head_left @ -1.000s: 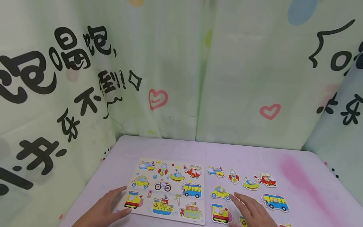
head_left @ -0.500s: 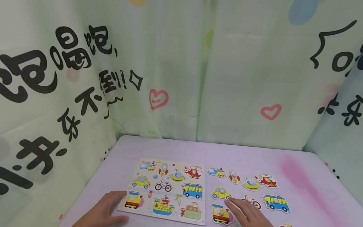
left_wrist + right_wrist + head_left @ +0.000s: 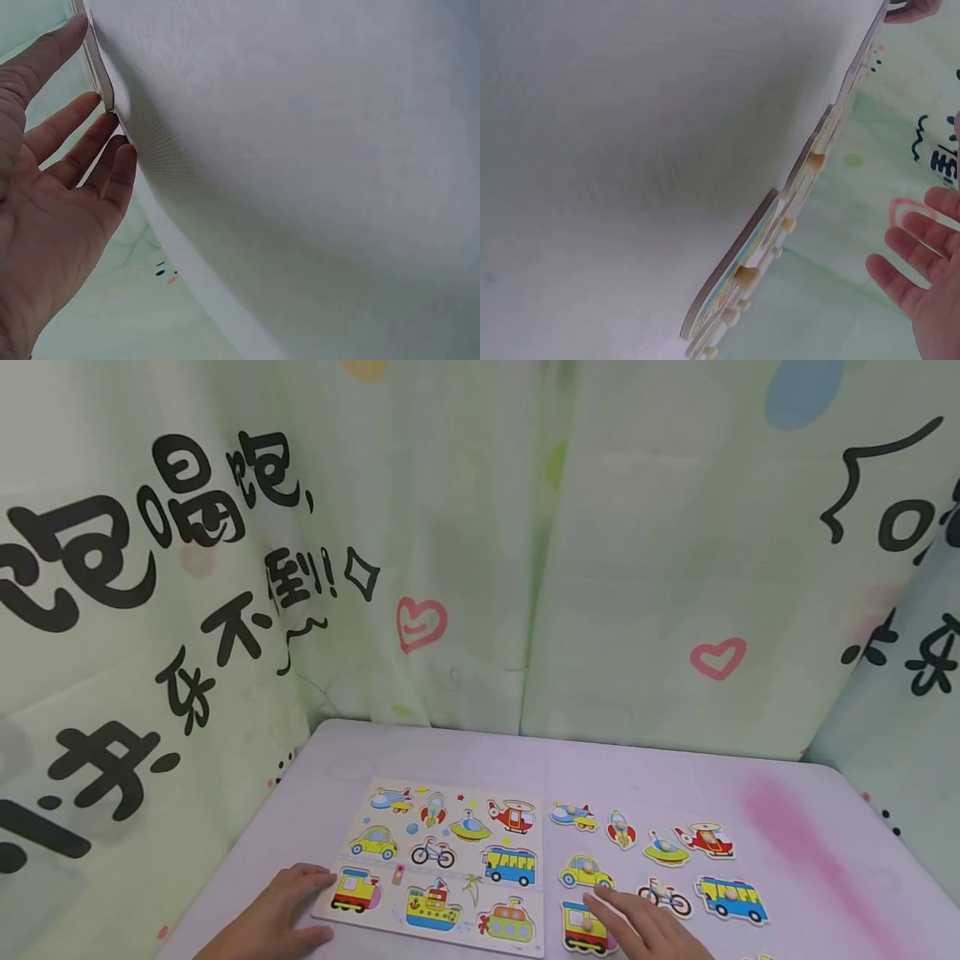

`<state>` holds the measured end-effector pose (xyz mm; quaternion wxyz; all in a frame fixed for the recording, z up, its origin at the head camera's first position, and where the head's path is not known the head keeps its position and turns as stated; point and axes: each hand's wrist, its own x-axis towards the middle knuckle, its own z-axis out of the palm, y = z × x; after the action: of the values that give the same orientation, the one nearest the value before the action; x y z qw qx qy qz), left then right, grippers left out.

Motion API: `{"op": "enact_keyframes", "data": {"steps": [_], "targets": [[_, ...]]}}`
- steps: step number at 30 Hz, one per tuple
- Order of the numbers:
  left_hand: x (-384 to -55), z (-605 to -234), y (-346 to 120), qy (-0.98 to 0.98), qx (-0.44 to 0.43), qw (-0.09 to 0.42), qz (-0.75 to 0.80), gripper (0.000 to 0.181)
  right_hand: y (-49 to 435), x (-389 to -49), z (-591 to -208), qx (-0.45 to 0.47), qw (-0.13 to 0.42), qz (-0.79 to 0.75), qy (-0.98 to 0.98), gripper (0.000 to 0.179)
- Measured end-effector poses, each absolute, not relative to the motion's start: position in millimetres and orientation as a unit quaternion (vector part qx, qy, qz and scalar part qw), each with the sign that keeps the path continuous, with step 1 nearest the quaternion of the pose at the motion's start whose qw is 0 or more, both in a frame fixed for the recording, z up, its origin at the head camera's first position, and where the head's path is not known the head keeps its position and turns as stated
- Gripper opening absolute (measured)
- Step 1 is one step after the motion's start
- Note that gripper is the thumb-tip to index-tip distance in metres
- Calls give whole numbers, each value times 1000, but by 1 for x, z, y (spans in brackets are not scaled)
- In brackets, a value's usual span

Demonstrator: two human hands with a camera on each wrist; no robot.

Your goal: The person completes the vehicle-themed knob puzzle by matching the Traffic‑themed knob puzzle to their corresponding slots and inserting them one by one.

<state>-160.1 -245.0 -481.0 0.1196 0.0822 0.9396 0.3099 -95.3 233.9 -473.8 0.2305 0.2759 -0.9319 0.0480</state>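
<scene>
Had the picture board (image 3: pixel 468 858) just beside loose, empty left fingers (image 3: pixel 311 875), and the little train piece (image 3: pixel 581 929) near loose, empty right fingers (image 3: pixel 609 922).

Seemingly a play corner: printed pale-green curtains (image 3: pixel 622 585) round a pale table (image 3: pixel 637 772) with a vehicle-picture puzzle board (image 3: pixel 467 860).

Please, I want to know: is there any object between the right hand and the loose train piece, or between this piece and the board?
Nothing visible. In the head view, the right hand overlaps the right edge of the train piece, and only bare table separates that piece from the board.
</scene>
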Motion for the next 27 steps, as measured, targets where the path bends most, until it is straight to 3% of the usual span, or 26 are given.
{"op": "enact_keyframes", "data": {"steps": [7,11,13,21,27], "targets": [[-170,-482,-247,944,85,106,300,50,232,-101,-472,286,225,62,-929,83],[-173,-484,-249,945,107,101,291,42,229,-107,-466,263,191,80,-942,80],[-172,-485,-248,947,104,98,286,40,224,-109,-464,228,174,107,-952,74],[-165,-484,-238,957,55,84,273,41,209,-125,-451,67,19,372,-925,52],[-160,-487,-235,959,49,63,270,42,205,-147,-456,-18,7,446,-895,44]]}}
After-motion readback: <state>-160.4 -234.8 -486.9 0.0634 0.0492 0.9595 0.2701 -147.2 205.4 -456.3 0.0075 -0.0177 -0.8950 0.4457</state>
